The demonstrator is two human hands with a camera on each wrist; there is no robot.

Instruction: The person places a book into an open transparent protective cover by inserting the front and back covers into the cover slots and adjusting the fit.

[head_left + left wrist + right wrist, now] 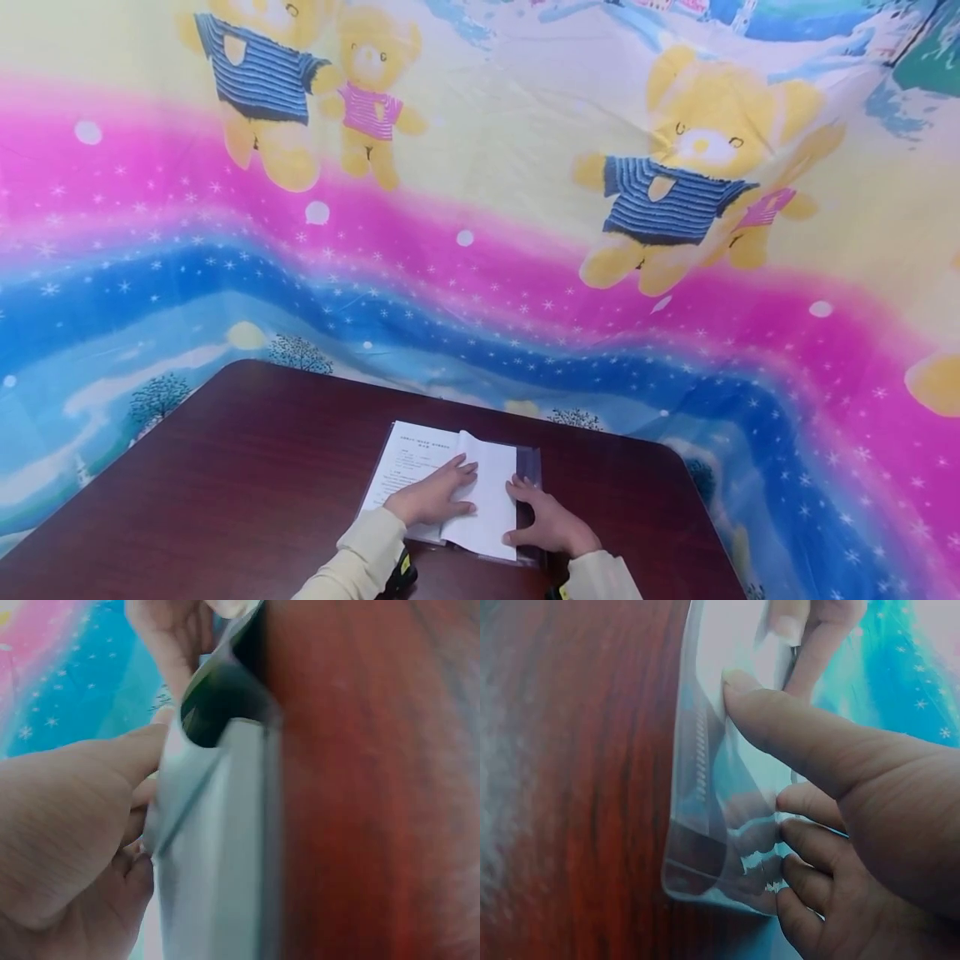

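Observation:
A clear plastic folder [530, 467] lies on the table with white papers on it. A sheet with printed text [408, 458] shows on the left side, and a blank white sheet [491, 492] with a raised left edge covers the right. My left hand [435, 496] rests on the papers near the middle, fingers spread across the blank sheet's edge. At the right side, my right hand [551, 521] touches the blank sheet's edge and the clear plastic, thumb and fingers apart. The plastic bulges up in an open fold [225, 697] in the left wrist view. Glossy clear plastic [697, 855] lies under the right thumb.
The dark reddish-brown table [225, 467] has rounded far corners. Behind it hangs a cloth backdrop [465, 292] printed with bears and snowflakes, close to the table's far edge. Dark wrist devices [402, 573] sit at both cuffs.

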